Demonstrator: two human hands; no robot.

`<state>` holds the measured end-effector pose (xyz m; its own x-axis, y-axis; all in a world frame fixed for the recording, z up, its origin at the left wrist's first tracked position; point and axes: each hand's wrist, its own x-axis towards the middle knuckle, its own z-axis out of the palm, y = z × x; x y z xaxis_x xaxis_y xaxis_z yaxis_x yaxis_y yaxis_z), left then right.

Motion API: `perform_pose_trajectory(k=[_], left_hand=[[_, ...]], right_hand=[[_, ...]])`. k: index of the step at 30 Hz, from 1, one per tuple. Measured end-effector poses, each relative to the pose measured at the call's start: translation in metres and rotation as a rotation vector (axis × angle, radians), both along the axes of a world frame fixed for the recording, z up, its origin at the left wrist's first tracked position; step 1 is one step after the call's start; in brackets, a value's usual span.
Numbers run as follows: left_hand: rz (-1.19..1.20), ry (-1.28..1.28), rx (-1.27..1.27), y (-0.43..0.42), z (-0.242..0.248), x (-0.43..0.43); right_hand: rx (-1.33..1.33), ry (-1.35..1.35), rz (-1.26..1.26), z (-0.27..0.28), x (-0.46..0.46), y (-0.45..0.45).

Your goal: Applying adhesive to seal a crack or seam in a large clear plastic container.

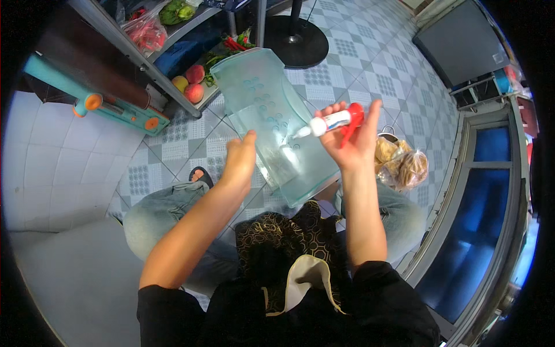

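A translucent blue-green plastic bin with rows of round marks lies tilted before me, above the floor between my knees. My right hand, palm up, holds a white glue-type tube with a red end piece. The tube's pale nozzle points left and down at the bin's inner face, close to or touching it. At the bin's left edge is my left hand, thumb up. Its fingers are hidden, so whether it grips the rim is unclear.
A metal shelf rack with peaches, peppers and bagged vegetables stands at upper left, beside a turquoise appliance. A round black stand base sits beyond the bin. Bagged dry food lies by my right knee, near a glazed door.
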<state>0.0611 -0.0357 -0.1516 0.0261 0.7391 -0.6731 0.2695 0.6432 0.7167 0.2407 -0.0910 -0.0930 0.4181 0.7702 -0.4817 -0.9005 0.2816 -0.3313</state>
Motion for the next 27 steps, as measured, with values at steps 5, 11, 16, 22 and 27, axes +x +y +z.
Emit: perform_pose_trajectory(k=[5, 11, 16, 22, 27], left_hand=[[-0.077, -0.382, -0.285, -0.013, -0.005, -0.005], [-0.043, -0.462, -0.318, -0.014, 0.010, 0.005], [-0.049, -0.557, -0.264, -0.001, 0.015, 0.014], [0.015, -0.449, -0.185, -0.007, 0.027, 0.019], [-0.098, -0.746, -0.118, 0.002, 0.048, 0.007]], right_hand=[[-0.031, 0.208, 0.039, -0.031, 0.000, 0.004], [-0.104, 0.145, -0.045, -0.015, -0.002, 0.007], [0.094, -0.353, -0.112, 0.007, -0.005, 0.010], [0.225, -0.802, -0.093, 0.024, -0.009, 0.024], [0.260, -0.853, -0.093, 0.038, -0.008, 0.025]])
